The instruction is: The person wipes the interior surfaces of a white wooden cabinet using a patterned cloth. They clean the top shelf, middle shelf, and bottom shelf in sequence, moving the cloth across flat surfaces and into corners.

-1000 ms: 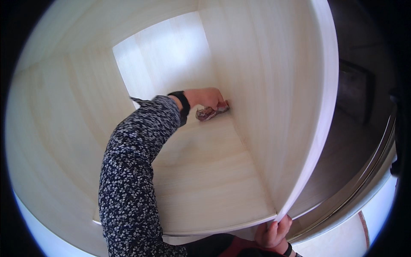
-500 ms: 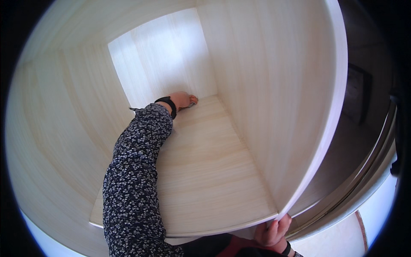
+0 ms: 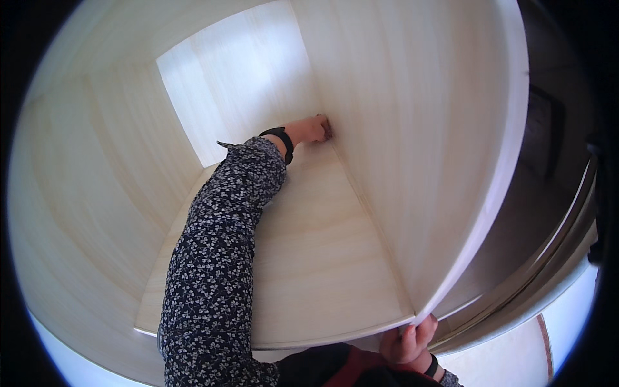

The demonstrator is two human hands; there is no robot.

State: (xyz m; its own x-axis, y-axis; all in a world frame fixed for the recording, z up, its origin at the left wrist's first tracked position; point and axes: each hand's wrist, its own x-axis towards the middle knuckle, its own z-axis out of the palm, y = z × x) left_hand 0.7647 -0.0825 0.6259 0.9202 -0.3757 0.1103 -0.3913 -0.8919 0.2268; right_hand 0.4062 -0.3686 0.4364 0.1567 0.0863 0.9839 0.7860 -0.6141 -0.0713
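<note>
Cloth (image 3: 328,134) shows as a small dark sliver at the fingers of the left grip (image 3: 312,129), in the far right corner of a wood-grain cabinet compartment, where the shelf board (image 3: 322,258), back panel (image 3: 232,77) and right side panel (image 3: 400,129) meet. The left grip looks clenched on this cloth, though most of it is hidden. A dark sleeve (image 3: 216,258) with a pale floral print reaches across the shelf board, ending in front of a black wristband (image 3: 288,144). At the near edge, the right grip (image 3: 405,345) grasps the lower front corner of the right side panel, fingers curled; a dark band (image 3: 432,366) circles that wrist. Left of the sleeve rises the left side panel (image 3: 97,168).
</note>
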